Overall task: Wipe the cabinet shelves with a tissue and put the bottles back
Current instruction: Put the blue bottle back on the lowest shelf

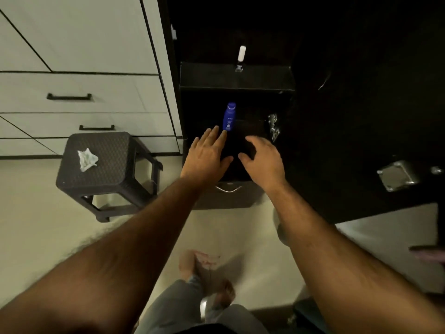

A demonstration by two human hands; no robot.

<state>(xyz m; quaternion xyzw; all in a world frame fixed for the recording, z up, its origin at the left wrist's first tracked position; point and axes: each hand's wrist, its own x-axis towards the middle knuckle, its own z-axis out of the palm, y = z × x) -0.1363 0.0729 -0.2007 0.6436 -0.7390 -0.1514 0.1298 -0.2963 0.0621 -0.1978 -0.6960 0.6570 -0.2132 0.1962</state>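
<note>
A blue lotion bottle [229, 116] stands upright on the lower shelf [204, 112] of the open dark cabinet. On the upper shelf [265, 78] stands a small white-capped bottle [241, 57]. My left hand [207, 155] reaches into the lower shelf with straight fingers, its fingertips just below the blue bottle. Beside it, my right hand [263, 159] has its fingers curved over a dark shape [237, 145] that lies between the two hands. The darkness hides whether either hand holds that shape. A crumpled white tissue [87, 160] lies on the stool, far from both hands.
The dark woven stool [108, 165] stands on the floor left of the cabinet, in front of pale drawers [72, 85] with black handles. The cabinet door [361, 141] hangs open at the right, with metal hinges [273, 127]. A drawer with a metal handle [228, 189] sits below the shelf.
</note>
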